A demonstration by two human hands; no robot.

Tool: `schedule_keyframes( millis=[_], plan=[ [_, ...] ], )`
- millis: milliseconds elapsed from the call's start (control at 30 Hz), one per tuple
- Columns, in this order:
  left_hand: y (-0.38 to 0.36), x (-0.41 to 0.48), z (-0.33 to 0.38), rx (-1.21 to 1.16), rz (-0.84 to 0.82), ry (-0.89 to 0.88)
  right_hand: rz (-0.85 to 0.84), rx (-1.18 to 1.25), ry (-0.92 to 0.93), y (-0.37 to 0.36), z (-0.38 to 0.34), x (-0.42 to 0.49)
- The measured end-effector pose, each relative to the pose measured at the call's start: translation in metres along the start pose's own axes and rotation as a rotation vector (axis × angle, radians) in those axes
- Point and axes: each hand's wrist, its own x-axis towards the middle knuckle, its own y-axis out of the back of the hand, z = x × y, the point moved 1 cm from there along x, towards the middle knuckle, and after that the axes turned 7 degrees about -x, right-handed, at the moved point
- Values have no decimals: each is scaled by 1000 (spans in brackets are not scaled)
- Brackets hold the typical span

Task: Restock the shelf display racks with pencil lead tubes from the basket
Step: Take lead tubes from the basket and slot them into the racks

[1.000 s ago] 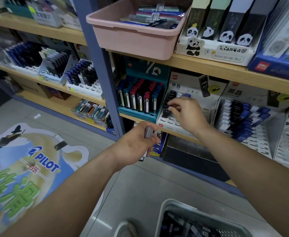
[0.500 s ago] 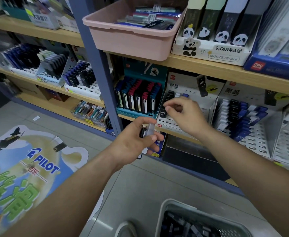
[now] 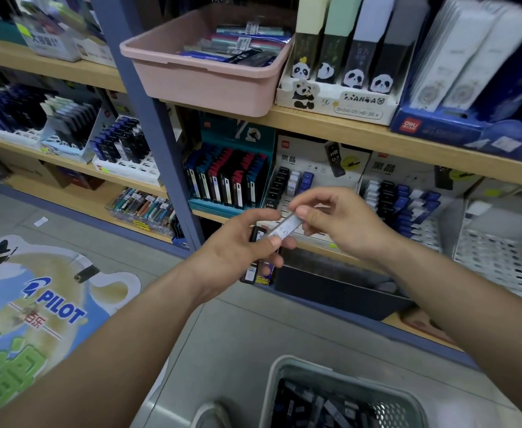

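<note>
Now both hands pinch one lead tube [image 3: 284,229]: left hand [image 3: 241,245] fingers low, right hand [image 3: 340,223] fingers high. Release left; slot upright into the rack [image 3: 312,193] beyond.

At mid-frame the left hand [image 3: 238,242] and right hand [image 3: 340,223] meet on one lead tube [image 3: 284,227], in front of a display rack [image 3: 312,180] on the middle shelf [image 3: 377,137]; right of that rack stands a second rack [image 3: 407,199]; a tub [image 3: 207,84] sits on the shelf above, upper centre; the basket [image 3: 340,396] lies at the bottom edge, below the hands; a floor sticker [image 3: 37,304] fills the lower left.
</note>
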Motion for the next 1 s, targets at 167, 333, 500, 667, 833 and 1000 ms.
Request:
schedule_keyframes(
  millis=[167,333,500,667,833,1000],
  plan=[
    [-5,8,3,-26,136,-15,74,189,-99,15,7,-16],
    [-9,13,3,40,235,-48,-9,104,-130,7,11,-23],
    [-13,14,0,115,217,-5,-152,72,-75,-1,13,-27],
    [-6,13,-4,84,216,76,-101,59,-125,-1,19,-18],
    [8,4,-9,71,176,100,249,10,-148,7,35,21],
    [22,-3,-14,130,134,109,424,-184,-44,7,50,73]
  ],
)
